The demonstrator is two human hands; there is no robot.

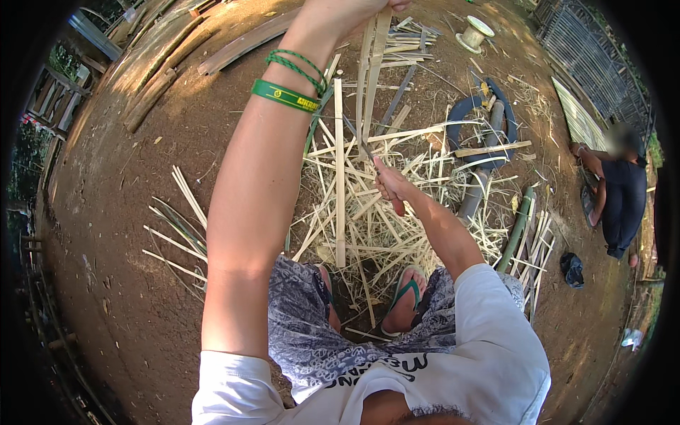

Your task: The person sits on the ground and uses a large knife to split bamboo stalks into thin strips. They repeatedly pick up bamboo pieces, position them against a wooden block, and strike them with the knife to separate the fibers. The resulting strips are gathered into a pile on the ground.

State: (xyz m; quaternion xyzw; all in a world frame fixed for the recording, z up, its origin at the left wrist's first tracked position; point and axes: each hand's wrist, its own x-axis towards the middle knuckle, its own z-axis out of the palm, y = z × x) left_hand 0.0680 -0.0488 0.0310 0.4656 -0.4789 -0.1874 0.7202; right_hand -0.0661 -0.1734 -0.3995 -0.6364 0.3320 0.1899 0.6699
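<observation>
Stretched far forward, my left hand (pixel 348 11) is partly cut off by the upper edge. It is closed on a split bamboo strip (pixel 372 67), which hangs down toward my other hand. My right hand (pixel 394 184) grips a knife (pixel 399 208) by its reddish handle, above a pile of shavings. The thin dark blade points up and left and meets the lower part of the strip; its exact contact is too small to tell. A pale flat bamboo slat (pixel 340 177) lies upright in view, left of the knife.
Bamboo shavings (pixel 382 234) cover the ground around my sandalled feet. To the right lie a cut-open dark tyre (pixel 457 117), a grey post (pixel 473 191) and a green bamboo pole (pixel 516 234). A white spool (pixel 475 34) stands farther off. Another person (pixel 623 191) crouches at far right.
</observation>
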